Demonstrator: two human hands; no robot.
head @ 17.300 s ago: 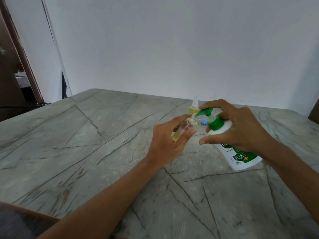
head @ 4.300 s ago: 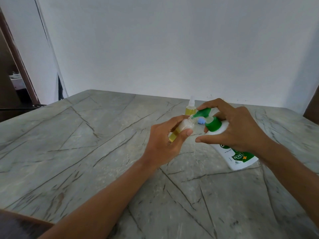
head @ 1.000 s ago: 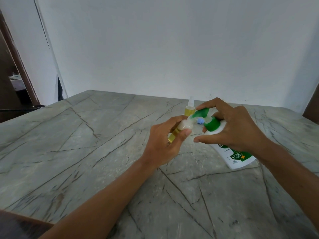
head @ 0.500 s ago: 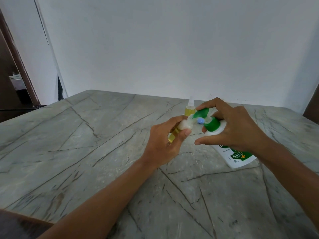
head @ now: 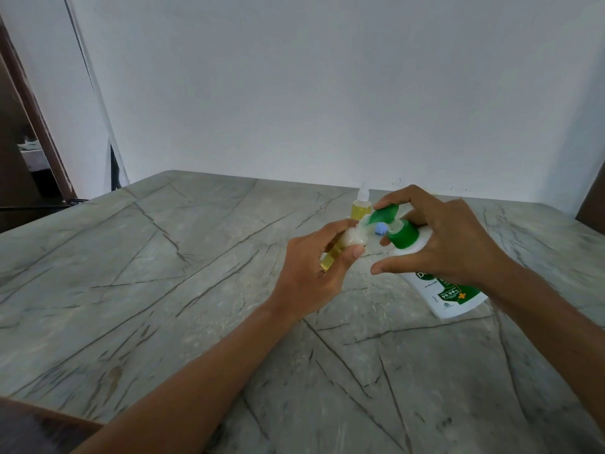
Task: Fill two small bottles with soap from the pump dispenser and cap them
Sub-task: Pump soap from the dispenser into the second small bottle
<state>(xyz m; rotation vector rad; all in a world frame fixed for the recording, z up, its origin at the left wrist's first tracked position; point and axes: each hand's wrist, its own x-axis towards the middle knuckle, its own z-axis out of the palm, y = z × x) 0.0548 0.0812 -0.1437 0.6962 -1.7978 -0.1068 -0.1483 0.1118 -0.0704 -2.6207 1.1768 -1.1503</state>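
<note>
while left hand grips tilted small bottle, mouth meets spout just left of right hand clasping dispenser.

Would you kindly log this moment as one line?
left hand: holds small bottle at nozzle | right hand: on pump dispenser | second bottle: capped

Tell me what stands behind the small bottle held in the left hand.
A second small bottle of yellow liquid, clear cap on, stands on the table behind it. Its base is hidden by the held bottle and pump spout.
</note>
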